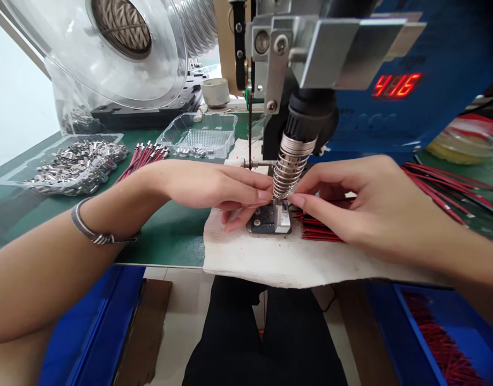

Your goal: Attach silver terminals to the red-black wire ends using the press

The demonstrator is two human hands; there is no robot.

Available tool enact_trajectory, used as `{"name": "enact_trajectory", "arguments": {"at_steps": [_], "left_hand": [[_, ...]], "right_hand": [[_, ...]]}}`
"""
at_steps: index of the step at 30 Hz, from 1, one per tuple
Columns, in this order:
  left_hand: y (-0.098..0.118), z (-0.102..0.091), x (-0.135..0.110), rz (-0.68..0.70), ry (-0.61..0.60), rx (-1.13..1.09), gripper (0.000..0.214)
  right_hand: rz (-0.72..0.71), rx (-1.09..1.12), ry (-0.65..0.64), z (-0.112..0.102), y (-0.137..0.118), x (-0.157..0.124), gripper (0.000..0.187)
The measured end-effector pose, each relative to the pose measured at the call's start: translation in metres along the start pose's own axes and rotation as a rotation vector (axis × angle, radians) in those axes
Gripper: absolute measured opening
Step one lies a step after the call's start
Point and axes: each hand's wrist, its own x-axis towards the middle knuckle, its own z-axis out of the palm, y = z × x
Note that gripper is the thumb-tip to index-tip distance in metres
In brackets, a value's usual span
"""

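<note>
My left hand (214,187) reaches in from the left, its thumb and forefinger pinched at the small metal fixture block (282,217). Whatever lies between those fingertips is too small to make out. From the right, my right hand (351,198) pinches close to the same spot, and its fingertips also hide what they hold. Just above both sets of fingertips stands the soldering iron (292,161), wrapped in a coiled spring, its tip down at the fixture. Red and black wires (321,230) lie on the white cloth (258,257) beneath my right hand.
A clear tray (73,166) heaped with small metal connectors stands left, near a wire bundle (144,155). Behind is another clear tray (198,134). A blue machine (415,118) reads 416. More wires (443,187) lie right. A blue bin (427,343) holds red wires below.
</note>
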Motion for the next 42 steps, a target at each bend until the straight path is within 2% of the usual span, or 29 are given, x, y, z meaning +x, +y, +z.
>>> {"name": "enact_trajectory", "arguments": {"at_steps": [14, 26, 33, 38, 42], "left_hand": [[0.000, 0.000, 0.001, -0.005, -0.033, 0.029, 0.037], [0.001, -0.001, -0.001, 0.023, -0.024, 0.049, 0.046], [0.000, -0.003, 0.000, 0.045, -0.067, 0.016, 0.047], [-0.001, -0.005, 0.000, -0.027, -0.063, -0.007, 0.034], [-0.003, -0.004, -0.001, -0.022, -0.053, 0.042, 0.030]], "right_hand": [[-0.004, -0.011, 0.004, -0.001, -0.003, -0.001, 0.020], [-0.002, -0.016, -0.005, 0.000, -0.001, -0.001, 0.021], [-0.190, -0.116, -0.045, -0.006, 0.003, 0.003, 0.020], [-0.314, -0.179, -0.096, -0.013, 0.011, 0.008, 0.024], [-0.348, -0.196, -0.106, -0.015, 0.015, 0.010, 0.024]]}}
